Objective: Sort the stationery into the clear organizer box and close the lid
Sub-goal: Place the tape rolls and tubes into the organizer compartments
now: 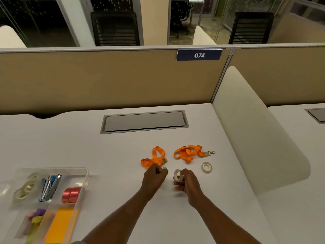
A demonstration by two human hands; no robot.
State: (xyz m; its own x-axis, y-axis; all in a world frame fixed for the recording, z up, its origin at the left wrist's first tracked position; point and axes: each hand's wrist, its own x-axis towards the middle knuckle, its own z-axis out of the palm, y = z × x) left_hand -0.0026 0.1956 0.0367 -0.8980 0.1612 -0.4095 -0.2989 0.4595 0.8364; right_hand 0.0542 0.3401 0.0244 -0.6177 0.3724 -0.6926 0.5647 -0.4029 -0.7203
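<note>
Grips a white tape roll point(178, 175) in the right hand point(188, 181), fingers and thumb curled round its rim, roll on edge with the hole toward the camera. Holds it just above the table point(123, 155), well to the right of the clear organizer box point(84, 175).

Curls the left hand point(154, 175) into a fist just beside that roll, on the side nearer the box. Cannot tell whether these fingers pinch anything; only a small pale bit shows at the fingertips.

Shows two orange lanyards right of the box and farther back than the hands: the nearer lanyard point(153, 158) partly under the left fist, the farther lanyard point(189, 153) with its metal clip pointing away from the box. Shows a second tape roll point(206, 167) lying flat on the table, farthest of all from the box.

Inside the box, lid not on: clear tape rolls point(26, 188) in the back left compartment, blue and silver items point(50, 186) in the middle one, red ribbon rolls point(72, 194) in the back right. Nearer the front, an orange pad point(59, 224) and blurred purple and yellow items point(37, 215).
</note>
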